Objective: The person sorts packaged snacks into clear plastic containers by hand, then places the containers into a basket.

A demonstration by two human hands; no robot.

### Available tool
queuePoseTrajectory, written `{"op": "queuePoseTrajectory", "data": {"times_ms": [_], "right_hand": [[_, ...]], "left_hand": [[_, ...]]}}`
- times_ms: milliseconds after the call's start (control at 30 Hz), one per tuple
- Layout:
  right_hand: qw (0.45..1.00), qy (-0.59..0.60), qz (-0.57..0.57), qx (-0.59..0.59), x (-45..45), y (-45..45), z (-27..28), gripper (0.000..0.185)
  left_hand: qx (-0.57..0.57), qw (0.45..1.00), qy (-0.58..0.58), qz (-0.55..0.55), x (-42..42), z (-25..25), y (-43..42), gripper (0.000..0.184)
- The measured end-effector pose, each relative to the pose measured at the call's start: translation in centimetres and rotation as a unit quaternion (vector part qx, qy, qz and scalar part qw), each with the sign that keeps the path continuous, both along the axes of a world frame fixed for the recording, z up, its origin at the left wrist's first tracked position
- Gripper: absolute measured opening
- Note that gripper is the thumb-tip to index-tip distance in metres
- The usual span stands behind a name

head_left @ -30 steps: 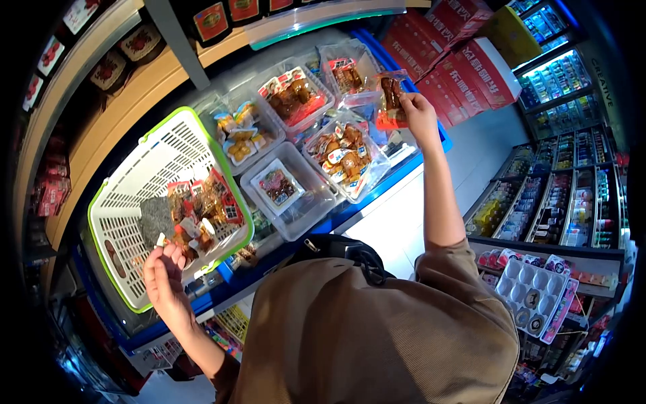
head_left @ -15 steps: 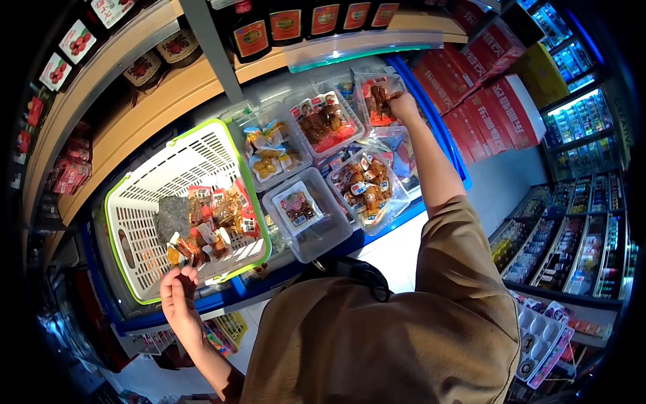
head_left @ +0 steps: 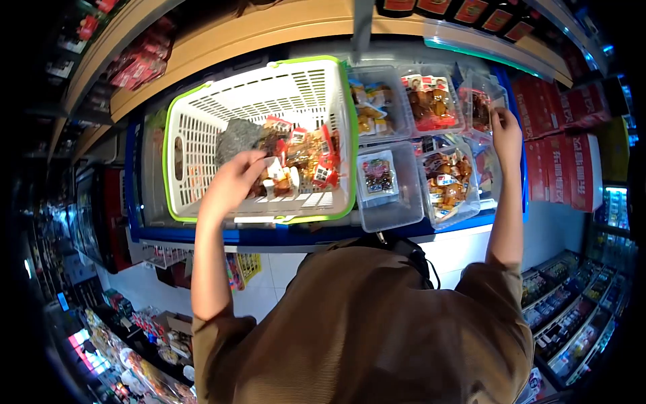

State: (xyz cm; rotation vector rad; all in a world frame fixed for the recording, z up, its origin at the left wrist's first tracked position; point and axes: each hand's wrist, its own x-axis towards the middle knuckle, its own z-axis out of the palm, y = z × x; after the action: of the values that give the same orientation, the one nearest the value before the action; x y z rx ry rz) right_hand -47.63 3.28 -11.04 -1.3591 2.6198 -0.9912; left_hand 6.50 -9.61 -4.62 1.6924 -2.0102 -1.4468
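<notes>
Head cam: our L hand (head_left: 235,178) is over the packets (head_left: 306,158) in the basket (head_left: 262,94), L end of counter (head_left: 296,234); our R hand (head_left: 508,138) is at the dark pack (head_left: 481,108) in the tub (head_left: 496,91), back R corner. Can't tell if either grips. Glossy packets could slip if pinched loosely; an off-ctr tug might tip the tub.

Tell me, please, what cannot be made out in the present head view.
Head view: whether the left hand grips the white-labelled packet; its fingers hide any contact.
Head view: what the right hand touches at the far-right tub; its own fingers cover the spot.
Head view: the floor of the basket under the heaped packets; they cover it.
Head view: the tops of the bottles, cut off by the picture's upper edge.
</notes>
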Motion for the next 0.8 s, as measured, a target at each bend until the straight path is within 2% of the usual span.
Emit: {"op": "queuePoseTrajectory", "data": {"times_ms": [67, 133, 200, 300, 333, 400, 500, 533, 600, 667, 733, 800], "right_hand": [[0.998, -0.048, 0.031, -0.037, 4.9, 2.3, 2.8, 0.020], [0.995, -0.057, 0.063, -0.047, 8.4, 4.6, 4.6, 0.018], [0.991, -0.071, 0.090, -0.064, 11.2, 6.7, 5.7, 0.014], [0.990, -0.083, 0.098, -0.063, 14.5, 9.2, 7.2, 0.015], [0.990, -0.093, 0.090, -0.063, 15.3, 10.0, 7.7, 0.015], [0.989, -0.110, 0.074, -0.071, 16.2, 10.9, 8.3, 0.015], [0.984, -0.148, 0.056, -0.086, 17.1, 12.4, 8.5, 0.015], [0.981, -0.166, 0.055, -0.089, 17.2, 12.7, 8.3, 0.015], [0.974, -0.197, 0.060, -0.096, 17.5, 12.8, 8.0, 0.015], [0.969, -0.209, 0.075, -0.104, 18.5, 12.2, 8.3, 0.014], [0.960, -0.235, 0.096, -0.118, 19.3, 11.7, 8.6, 0.013], [0.932, -0.321, 0.122, -0.115, 20.5, 11.1, 8.5, 0.012]], "left_hand": [[-0.137, 0.977, -0.077, -0.141, -1.6, -2.3, -2.4, 0.035], [-0.141, 0.952, -0.112, -0.248, -3.4, -6.6, -5.4, 0.036], [-0.126, 0.911, -0.211, -0.331, -6.7, -8.2, -6.5, 0.051], [-0.131, 0.859, -0.305, -0.389, -9.0, -10.9, -6.6, 0.074], [-0.145, 0.843, -0.304, -0.419, -9.1, -12.1, -6.8, 0.088], [-0.270, 0.828, -0.274, -0.407, -8.7, -12.6, -6.0, 0.072], [-0.172, 0.843, -0.330, -0.389, -9.7, -10.4, -6.0, 0.052], [-0.247, 0.861, -0.282, -0.344, -8.8, -11.9, -6.7, 0.032], [-0.215, 0.904, -0.265, -0.259, -7.4, -12.3, -8.7, 0.028], [-0.212, 0.960, -0.151, -0.102, -5.9, -11.9, -10.2, 0.028], [-0.216, 0.976, -0.009, -0.020, -4.4, -8.7, -10.3, 0.029], [-0.083, 0.980, 0.168, 0.068, -3.7, -3.9, -8.3, 0.026]]}}
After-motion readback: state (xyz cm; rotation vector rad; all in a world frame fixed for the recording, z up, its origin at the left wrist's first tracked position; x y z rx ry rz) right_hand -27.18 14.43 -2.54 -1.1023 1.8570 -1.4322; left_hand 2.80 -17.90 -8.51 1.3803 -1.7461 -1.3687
